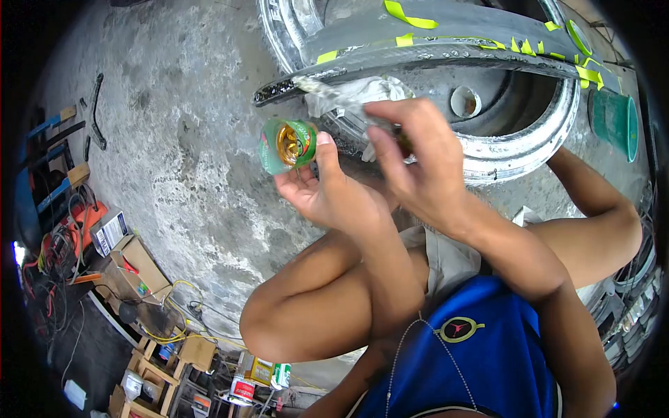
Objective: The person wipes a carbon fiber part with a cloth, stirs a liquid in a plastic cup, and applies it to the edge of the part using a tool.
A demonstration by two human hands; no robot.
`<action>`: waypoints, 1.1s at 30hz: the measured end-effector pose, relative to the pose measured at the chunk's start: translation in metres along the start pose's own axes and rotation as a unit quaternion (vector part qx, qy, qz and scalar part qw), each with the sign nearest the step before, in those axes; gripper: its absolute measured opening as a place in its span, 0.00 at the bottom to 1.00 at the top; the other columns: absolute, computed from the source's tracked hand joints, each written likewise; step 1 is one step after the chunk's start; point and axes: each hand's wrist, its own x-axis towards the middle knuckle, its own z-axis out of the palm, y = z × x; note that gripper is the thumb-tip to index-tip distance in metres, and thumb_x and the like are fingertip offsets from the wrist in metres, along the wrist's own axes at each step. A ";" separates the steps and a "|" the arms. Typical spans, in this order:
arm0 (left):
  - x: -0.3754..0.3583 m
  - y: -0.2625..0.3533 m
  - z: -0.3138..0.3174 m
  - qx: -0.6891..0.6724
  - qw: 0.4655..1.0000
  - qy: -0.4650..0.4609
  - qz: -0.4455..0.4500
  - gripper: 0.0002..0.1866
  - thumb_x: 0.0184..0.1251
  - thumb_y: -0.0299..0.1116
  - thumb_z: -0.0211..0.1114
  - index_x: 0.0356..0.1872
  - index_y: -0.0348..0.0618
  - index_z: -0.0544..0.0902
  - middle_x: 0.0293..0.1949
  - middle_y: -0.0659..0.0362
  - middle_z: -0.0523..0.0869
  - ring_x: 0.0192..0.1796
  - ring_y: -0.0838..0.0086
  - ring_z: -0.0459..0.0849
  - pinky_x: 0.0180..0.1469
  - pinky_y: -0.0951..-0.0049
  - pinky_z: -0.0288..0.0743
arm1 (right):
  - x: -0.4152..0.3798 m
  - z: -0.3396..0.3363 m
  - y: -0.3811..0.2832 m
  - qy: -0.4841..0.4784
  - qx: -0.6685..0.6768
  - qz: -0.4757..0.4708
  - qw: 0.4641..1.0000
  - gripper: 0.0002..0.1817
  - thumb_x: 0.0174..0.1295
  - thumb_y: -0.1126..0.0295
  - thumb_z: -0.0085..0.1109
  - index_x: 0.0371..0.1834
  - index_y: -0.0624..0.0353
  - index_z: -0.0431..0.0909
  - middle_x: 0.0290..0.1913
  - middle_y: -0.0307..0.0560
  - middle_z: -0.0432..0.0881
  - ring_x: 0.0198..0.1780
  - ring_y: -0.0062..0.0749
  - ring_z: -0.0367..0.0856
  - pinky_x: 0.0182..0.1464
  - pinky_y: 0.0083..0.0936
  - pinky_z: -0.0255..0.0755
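Observation:
My left hand [331, 182] is closed round a small green plastic cup [304, 145], tilted so that the amber liquid inside shows. My right hand [421, 150] pinches a pale brush [329, 95], blurred by motion, whose tip overlaps the near end of a long dark curved panel [306, 82]. The panel carries strips of yellow-green tape [404, 40] and lies across a silver-coated tyre [481, 155]. A crumpled white cloth [380, 90] sits under the panel, behind the brush.
A green tub [613, 125] stands right of the tyre, near a roll of tape [578, 37]. On the left are cables, an open cardboard box [139, 268] and a wooden rack [150, 369]. Several cans, one red and white [242, 391], stand at the bottom. My bent knees flank the arms.

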 end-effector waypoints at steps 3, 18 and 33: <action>-0.002 0.005 0.003 -0.005 1.000 0.004 -0.015 0.30 0.66 0.13 0.72 0.68 0.34 0.72 0.58 0.50 0.84 0.58 0.69 0.84 0.62 0.68 0.81 | 0.001 0.008 -0.001 -0.013 0.013 0.023 1.000 0.16 0.61 0.83 0.68 0.53 0.62 0.83 0.42 0.55 0.83 0.43 0.55 0.83 0.45 0.42 0.80; 0.003 -0.001 -0.002 -0.025 1.000 -0.003 0.015 0.30 0.64 0.13 0.72 0.68 0.32 0.74 0.59 0.48 0.86 0.59 0.67 0.85 0.65 0.67 0.81 | -0.012 -0.010 0.012 0.018 -0.049 0.031 0.998 0.14 0.66 0.80 0.68 0.55 0.62 0.83 0.43 0.52 0.84 0.41 0.46 0.83 0.43 0.36 0.77; 0.006 0.003 -0.007 -0.018 0.999 -0.005 -0.039 0.30 0.67 0.17 0.73 0.69 0.34 0.71 0.58 0.48 0.85 0.57 0.67 0.86 0.60 0.68 0.84 | 0.008 0.032 -0.010 -0.020 0.018 0.000 1.000 0.16 0.62 0.81 0.67 0.54 0.62 0.83 0.43 0.55 0.83 0.42 0.52 0.85 0.42 0.41 0.81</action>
